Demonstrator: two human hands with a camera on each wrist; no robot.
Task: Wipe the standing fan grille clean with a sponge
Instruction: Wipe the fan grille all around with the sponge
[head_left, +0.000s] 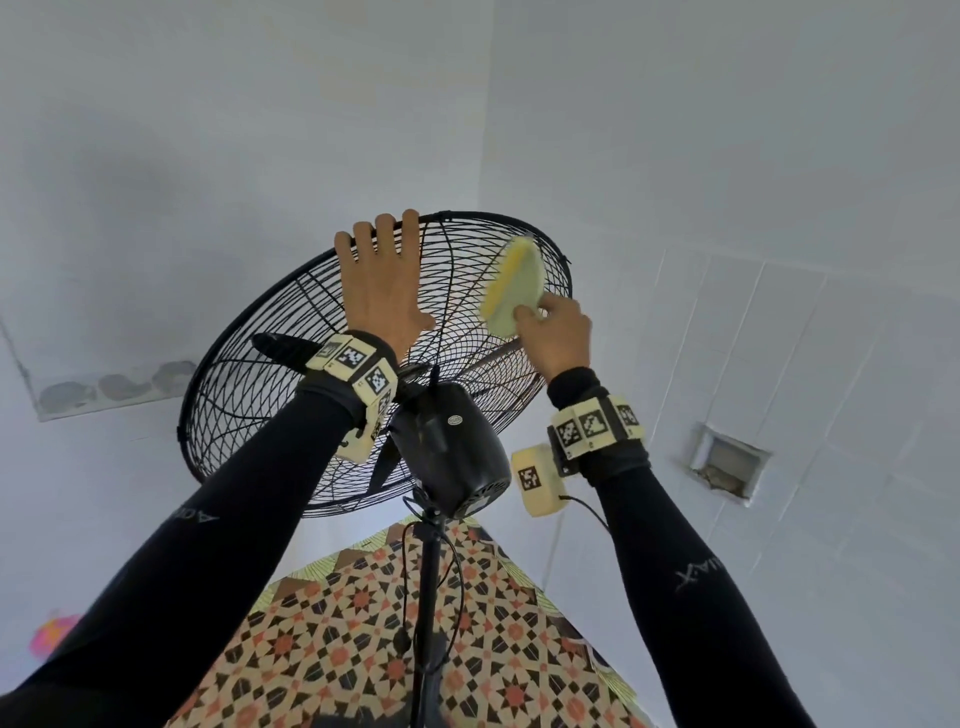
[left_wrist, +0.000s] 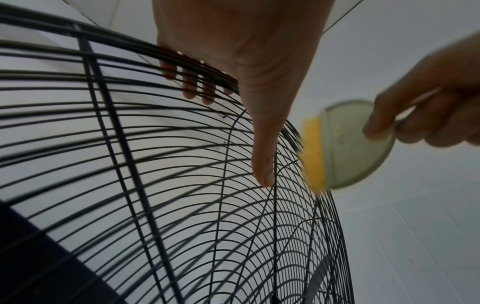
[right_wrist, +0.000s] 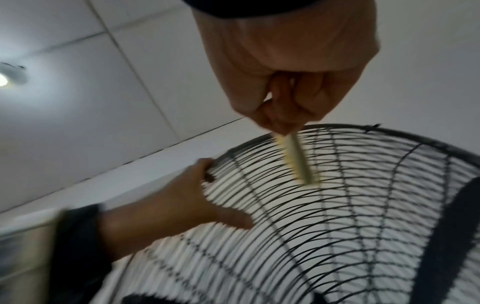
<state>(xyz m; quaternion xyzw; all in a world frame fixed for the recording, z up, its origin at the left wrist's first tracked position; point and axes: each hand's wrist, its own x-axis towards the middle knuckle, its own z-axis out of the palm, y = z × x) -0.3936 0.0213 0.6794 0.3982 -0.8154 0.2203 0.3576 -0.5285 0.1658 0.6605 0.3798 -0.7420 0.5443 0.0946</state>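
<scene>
Sponge (head_left: 511, 291) sat on the upper right part of the fan grille (head_left: 291, 415), just inside the rim, yellow face to the wires and pale green backing toward the person. Its long axis ran roughly along the radial wires, from the rim in toward the hub. Right hand (head_left: 558, 338) pinched it at the lower, hub-side end, thumb and fingers curled on the backing, so nearly all of the sponge lay up and away from the grip, toward the rim.

Left hand (head_left: 382, 283) lay flat on the back of the grille, up and left of the hub, thumb spread along the wires. Fingertips (left_wrist: 189, 90) hooked over the top rim, per the left wrist view. No pinch, just a brace. Both hands were close together on the top arc, well apart from the lower half.

My read: the next stroke runs along the wires or around the rim, and the right hand alone can drive it. The left only stops the head from tipping.

Grille was black wire, domed, tilted up. Motor housing (head_left: 452, 447) and pole (head_left: 428, 597) sat below it, and a dark blade (right_wrist: 446, 236) showed through the wires.

Room: pale tiled walls (head_left: 779, 322), a small wall recess (head_left: 724, 462) on the right, patterned floor tiles (head_left: 363, 623) below, and a ceiling light (right_wrist: 2, 80) in the right wrist view.
</scene>
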